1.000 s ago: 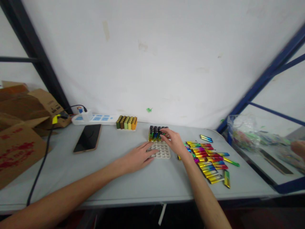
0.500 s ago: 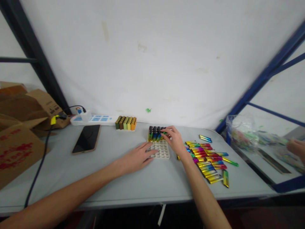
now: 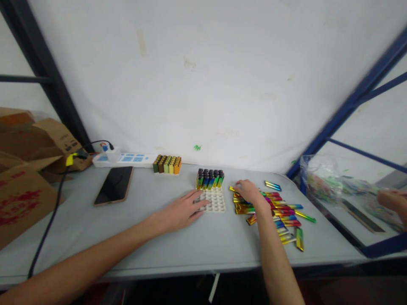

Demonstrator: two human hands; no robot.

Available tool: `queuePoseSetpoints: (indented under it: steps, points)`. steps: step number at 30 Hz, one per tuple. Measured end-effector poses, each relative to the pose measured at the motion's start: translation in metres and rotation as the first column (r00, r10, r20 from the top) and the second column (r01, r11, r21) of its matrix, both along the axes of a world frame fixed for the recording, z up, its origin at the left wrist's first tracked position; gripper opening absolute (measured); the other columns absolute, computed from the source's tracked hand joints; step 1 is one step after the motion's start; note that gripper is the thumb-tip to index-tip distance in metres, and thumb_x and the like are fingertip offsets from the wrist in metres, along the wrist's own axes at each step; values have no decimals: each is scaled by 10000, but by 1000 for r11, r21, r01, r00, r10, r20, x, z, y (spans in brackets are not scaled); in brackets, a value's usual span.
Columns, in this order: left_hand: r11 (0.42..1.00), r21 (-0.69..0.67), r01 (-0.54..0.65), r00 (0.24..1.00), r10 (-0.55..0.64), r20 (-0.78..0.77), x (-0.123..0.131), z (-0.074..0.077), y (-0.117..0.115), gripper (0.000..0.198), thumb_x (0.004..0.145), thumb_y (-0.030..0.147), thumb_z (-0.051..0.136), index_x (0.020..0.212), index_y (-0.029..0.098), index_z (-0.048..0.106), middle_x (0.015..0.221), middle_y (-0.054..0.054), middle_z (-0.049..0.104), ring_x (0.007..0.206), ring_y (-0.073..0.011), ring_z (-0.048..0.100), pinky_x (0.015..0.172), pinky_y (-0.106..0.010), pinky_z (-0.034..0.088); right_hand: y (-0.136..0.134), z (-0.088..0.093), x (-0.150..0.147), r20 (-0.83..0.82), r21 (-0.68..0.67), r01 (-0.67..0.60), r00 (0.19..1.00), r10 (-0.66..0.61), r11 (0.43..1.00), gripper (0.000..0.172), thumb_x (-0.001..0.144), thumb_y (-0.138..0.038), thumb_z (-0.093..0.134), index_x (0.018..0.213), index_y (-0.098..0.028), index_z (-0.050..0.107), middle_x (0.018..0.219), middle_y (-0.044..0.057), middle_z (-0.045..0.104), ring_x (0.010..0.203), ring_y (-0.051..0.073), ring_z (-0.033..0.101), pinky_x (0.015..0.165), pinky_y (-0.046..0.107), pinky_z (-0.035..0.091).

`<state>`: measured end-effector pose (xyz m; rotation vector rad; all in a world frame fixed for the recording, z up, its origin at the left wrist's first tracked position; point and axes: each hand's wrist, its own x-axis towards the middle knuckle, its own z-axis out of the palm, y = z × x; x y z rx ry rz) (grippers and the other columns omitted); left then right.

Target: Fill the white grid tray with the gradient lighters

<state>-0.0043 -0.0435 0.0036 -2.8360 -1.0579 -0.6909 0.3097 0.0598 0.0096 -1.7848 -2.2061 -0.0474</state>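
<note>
My left hand (image 3: 182,212) lies flat with its fingers stretched over the left side of a white holed tray (image 3: 218,203), holding nothing. In the tray's back rows, several lighters (image 3: 210,180) stand upright, with dark tops and shiny green, blue and yellow bodies. The front holes are bare where they show. To the right of the tray, my right hand (image 3: 251,192) is at the left back edge of a loose heap of metallic lighters (image 3: 288,212). Its fingers are closed on a gold lighter (image 3: 234,189), whose end sticks out to the left; the fingertips are partly hidden.
A second tray of upright green, brown and yellow lighters (image 3: 167,165) stands by the wall. Left are a phone (image 3: 114,185), a power strip (image 3: 133,158), a cable and cardboard boxes (image 3: 27,199). Beyond the blue frame (image 3: 346,110) are plastic bags (image 3: 321,178) and another person's hand (image 3: 392,201).
My right hand has moved from the upright lighters in the tray rightward to the loose heap. My left hand has stayed on the tray.
</note>
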Motion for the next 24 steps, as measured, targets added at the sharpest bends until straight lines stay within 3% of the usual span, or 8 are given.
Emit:
queuePoseSetpoints:
  steps: [5,8,13,18,24]
  points:
    - [1000,-20,-15,999,15,-29,1,2,-1,385,1005,275,529,1389,271,557,1444,-124,503,1352,-288,480,1128,-468,444,0,7,-7,34,-200,-53,998,61,978,224,894,-340,680,1037,-168,702,1089,114,685,1038,210,639,911,279,438]
    - [1000,-17,-14,1000,14,-17,1,4,-2,374,1009,274,516,1380,274,565,1447,-118,503,1353,-285,480,1127,-463,446,-1,11,-12,42,-205,-26,998,35,978,197,924,-295,637,1063,-158,663,1085,123,694,1026,221,642,877,284,437]
    - [999,-33,-13,1000,13,-16,2,5,-2,371,1015,273,504,1381,277,567,1446,-112,513,1348,-278,489,1132,-471,441,-3,14,-21,-43,-100,-7,999,3,995,209,999,-276,516,1155,-171,607,1025,128,725,973,243,672,813,297,441]
    - [998,-44,-35,998,33,-45,1,4,-2,377,1016,268,508,1389,276,561,1458,-117,496,1354,-286,479,1129,-476,445,-9,28,-30,-274,81,-200,937,215,976,355,1054,-419,395,1269,-211,587,946,70,749,866,218,701,802,291,464]
    - [999,-45,-28,999,26,-38,0,1,-1,390,1016,266,502,1404,276,548,1459,-126,493,1357,-296,474,1127,-493,444,-22,44,-36,-445,222,-347,795,411,911,363,1037,-448,426,1194,-231,671,1173,52,731,1046,211,682,936,299,462]
